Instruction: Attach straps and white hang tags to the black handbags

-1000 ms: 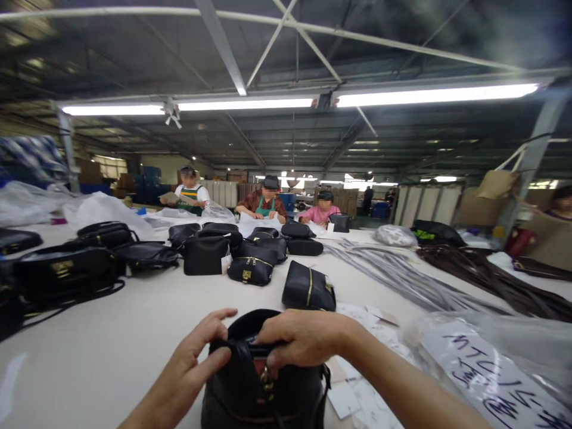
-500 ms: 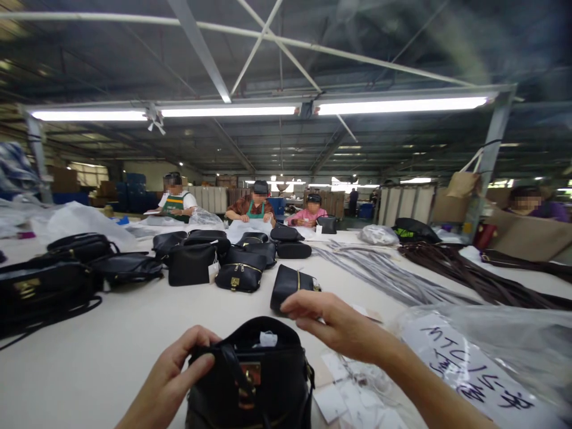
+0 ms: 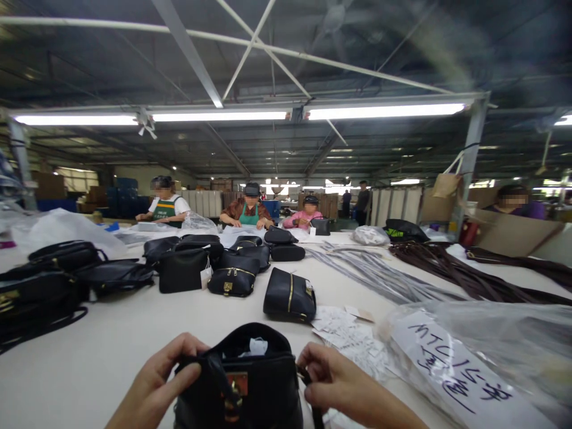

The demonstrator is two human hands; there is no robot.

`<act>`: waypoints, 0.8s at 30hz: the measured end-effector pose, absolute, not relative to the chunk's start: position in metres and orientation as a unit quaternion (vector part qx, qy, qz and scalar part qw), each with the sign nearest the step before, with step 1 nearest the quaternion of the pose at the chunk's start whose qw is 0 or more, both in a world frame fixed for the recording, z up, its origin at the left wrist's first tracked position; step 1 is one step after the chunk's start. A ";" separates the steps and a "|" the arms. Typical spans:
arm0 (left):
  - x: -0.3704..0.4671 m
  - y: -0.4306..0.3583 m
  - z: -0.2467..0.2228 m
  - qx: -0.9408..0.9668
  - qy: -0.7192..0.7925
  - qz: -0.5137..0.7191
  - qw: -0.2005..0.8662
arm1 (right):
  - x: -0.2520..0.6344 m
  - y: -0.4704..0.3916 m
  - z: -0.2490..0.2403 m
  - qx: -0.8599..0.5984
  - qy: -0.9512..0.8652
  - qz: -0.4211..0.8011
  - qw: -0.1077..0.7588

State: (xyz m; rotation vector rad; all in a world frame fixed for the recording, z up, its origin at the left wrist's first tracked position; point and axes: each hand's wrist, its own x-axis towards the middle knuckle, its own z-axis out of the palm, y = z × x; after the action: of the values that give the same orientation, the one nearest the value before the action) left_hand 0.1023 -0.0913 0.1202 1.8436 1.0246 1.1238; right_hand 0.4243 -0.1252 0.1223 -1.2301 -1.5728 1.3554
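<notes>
A black handbag with a gold clasp stands upright in front of me at the bottom, its top open. White stuffing shows inside. My left hand is closed on the bag's upper left rim, the thumb on the front and the fingers behind. At the bag's right side, my right hand pinches a black strap with bent fingers. Part of that strap is hidden by the hand. Just beyond the handbag lies another black bag with a gold zipper.
Several black bags lie across the white table to the left and centre. Loose white tags are at right, beside a plastic bag with handwriting. Grey straps and brown straps lie farther back. Co-workers sit opposite.
My right hand has come down from above the rear black bag to the handbag's right side and now pinches the strap. The left hand keeps its hold. The view has shifted slightly.
</notes>
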 end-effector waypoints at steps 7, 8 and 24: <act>0.097 -0.091 0.123 0.715 0.393 0.431 0.386 | 0.426 -0.127 0.136 -0.413 -0.544 0.610 0.401; 0.096 -0.090 0.125 0.716 0.391 0.427 0.390 | 0.424 -0.126 0.135 -0.399 -0.545 0.625 0.391; 0.098 -0.098 0.143 0.718 0.399 0.390 0.416 | 0.428 -0.136 0.125 -0.398 -0.683 0.543 0.283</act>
State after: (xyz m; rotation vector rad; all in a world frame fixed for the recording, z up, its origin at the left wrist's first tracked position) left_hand 0.0984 -0.0978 0.1429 1.8034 1.0012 0.9805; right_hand 0.4276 -0.1362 0.1247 -1.0664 -1.8284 1.4531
